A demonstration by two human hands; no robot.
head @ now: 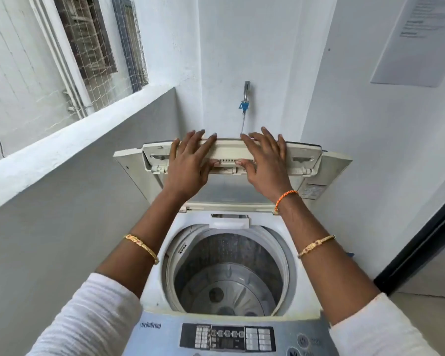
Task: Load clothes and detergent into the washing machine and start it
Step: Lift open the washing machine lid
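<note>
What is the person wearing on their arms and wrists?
White ribbed long sleeves, pushed up both forearms. A thin gold bangle circles the left forearm; another gold bangle circles the right. The right wrist also has a twisted orange thread bracelet.

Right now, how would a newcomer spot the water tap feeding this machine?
Start at the washing machine's raised lid, gripped by both hands. Look up the white wall behind it: the metal tap sits above. Only it carries a blue connector.
</note>
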